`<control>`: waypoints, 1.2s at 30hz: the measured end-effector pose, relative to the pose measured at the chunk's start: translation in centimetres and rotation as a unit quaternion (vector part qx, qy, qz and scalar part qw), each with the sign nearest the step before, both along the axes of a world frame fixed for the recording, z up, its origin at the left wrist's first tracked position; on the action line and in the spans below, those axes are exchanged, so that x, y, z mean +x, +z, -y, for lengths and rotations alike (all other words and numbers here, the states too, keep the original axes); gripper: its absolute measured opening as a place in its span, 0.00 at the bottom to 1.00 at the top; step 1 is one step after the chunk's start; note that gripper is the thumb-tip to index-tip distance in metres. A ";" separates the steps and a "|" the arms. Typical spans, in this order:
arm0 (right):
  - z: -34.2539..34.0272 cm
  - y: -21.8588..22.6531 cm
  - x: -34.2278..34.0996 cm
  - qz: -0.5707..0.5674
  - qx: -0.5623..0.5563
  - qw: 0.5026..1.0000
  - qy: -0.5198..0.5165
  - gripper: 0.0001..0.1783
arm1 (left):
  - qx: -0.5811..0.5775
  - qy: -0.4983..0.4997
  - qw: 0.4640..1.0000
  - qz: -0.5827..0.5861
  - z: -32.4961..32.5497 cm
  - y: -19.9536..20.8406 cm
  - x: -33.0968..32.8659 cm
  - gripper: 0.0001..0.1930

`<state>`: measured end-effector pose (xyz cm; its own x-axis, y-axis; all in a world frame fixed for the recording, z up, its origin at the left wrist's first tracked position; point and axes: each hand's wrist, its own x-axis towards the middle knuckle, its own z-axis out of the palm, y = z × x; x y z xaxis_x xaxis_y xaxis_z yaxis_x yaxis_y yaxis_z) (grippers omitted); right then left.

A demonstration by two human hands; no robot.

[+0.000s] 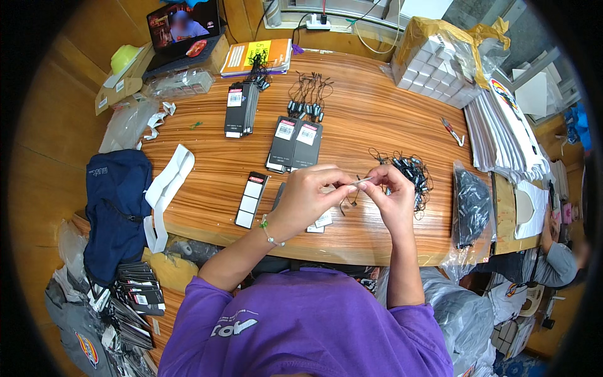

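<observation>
In front of me, my left hand (pixel 311 193) and my right hand (pixel 394 195) meet fingertip to fingertip, pinching a thin hang tag (pixel 361 181) seen almost edge-on. A black cord (pixel 349 204) dangles just under the fingers. Beneath my left hand lie small white-labelled cards (pixel 323 220), partly hidden. A black tag with white panels (pixel 250 200) rests left of my left wrist. Farther off are two stacks of dark hang tags with cords, one stack (pixel 294 143) just beyond my hands, another stack (pixel 241 108) farther left. Right of my right hand sits a tangled heap of black cords (pixel 411 176).
At the right stand a plastic bag of black cords (pixel 472 207), snips (pixel 452 132), folded white garments (pixel 505 132) and a bag of white boxes (pixel 433 63). A laptop (pixel 182 38), a white strip (pixel 169 188) and a navy pouch (pixel 116 207) lie left. A co-worker's arm (pixel 553 257) shows far right.
</observation>
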<state>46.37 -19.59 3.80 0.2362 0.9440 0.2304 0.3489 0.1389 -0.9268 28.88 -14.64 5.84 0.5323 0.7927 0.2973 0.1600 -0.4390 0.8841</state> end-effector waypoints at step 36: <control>-0.1 1.2 0.7 -0.246 0.042 0.968 0.018 0.12 | -0.042 0.037 0.961 -0.270 -5.1 -6.2 -14.2 0.27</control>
